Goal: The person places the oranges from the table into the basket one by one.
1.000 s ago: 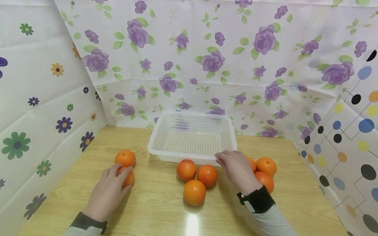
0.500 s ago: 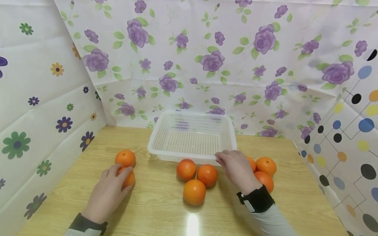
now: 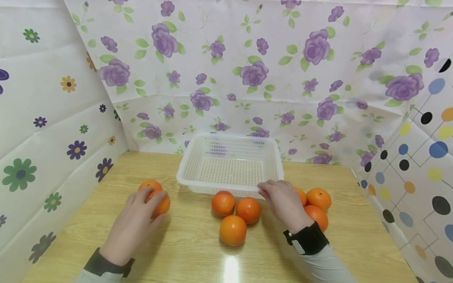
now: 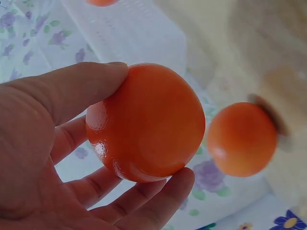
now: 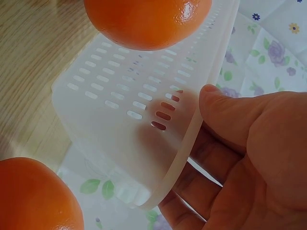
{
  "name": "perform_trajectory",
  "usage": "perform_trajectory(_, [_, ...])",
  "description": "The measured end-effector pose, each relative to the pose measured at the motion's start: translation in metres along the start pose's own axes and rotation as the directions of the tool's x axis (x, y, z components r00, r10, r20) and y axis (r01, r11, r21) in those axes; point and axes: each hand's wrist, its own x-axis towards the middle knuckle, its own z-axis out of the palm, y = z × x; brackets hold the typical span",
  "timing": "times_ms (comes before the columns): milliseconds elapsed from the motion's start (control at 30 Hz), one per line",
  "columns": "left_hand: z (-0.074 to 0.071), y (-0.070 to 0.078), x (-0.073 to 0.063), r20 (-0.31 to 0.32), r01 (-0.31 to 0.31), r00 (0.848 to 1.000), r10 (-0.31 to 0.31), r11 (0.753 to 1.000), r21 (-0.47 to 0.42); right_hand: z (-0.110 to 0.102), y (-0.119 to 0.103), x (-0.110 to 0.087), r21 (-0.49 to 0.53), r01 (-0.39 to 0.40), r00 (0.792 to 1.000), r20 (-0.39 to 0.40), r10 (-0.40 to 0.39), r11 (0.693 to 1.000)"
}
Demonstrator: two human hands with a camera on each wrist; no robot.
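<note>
My left hand (image 3: 131, 225) grips an orange (image 3: 163, 206) at the left side of the table. In the left wrist view, thumb and fingers curl round this glossy orange (image 4: 148, 124). Just behind it stands a second orange (image 3: 150, 184), partly covered by my fingers in the head view. My right hand (image 3: 287, 205) pinches the front rim of a white plastic basket (image 3: 209, 187) near its right corner. In the right wrist view the thumb lies on the near side of the rim, and the fingers show dimly through the perforated wall (image 5: 100, 129).
Three oranges, among them a front one (image 3: 233, 231), cluster before the basket on the wooden table (image 3: 187, 251). Three more, including a rear one (image 3: 319, 199), sit right of my right wrist, one partly hidden. A flowered cloth (image 3: 230, 78) hangs behind; patterned cloths flank both sides.
My left hand has moved slightly right and away from me with its orange, now overlapping the rear orange more. My right hand and the basket have stayed put.
</note>
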Motion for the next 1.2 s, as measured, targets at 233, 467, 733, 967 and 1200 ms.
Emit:
perform_trajectory(233, [-0.007, 0.012, 0.022, -0.025, -0.045, 0.999, 0.044, 0.999, -0.016, -0.001, -0.001, 0.0, -0.006, 0.002, 1.0, -0.002, -0.002, 1.0])
perform_trajectory(467, [-0.011, 0.022, 0.043, -0.031, -0.07, 0.997, 0.069, 0.997, -0.037, 0.0, 0.0, 0.0, -0.006, 0.013, 1.0, -0.018, -0.014, 1.0])
perform_trajectory(733, [-0.008, 0.029, 0.067, -0.076, -0.123, 0.99, 0.119, 0.991, -0.045, 0.0, -0.001, -0.001, -0.001, 0.011, 1.0, -0.022, -0.011, 1.0])
perform_trajectory(967, [-0.007, 0.031, 0.08, -0.072, -0.124, 0.99, 0.121, 0.992, -0.037, 0.001, -0.001, 0.0, 0.0, 0.006, 1.0, -0.021, -0.006, 1.0])
perform_trajectory(1200, [-0.005, 0.032, 0.096, -0.027, -0.111, 0.994, 0.11, 0.993, -0.03, 0.002, 0.0, -0.002, -0.001, 0.02, 0.999, -0.043, -0.02, 1.0])
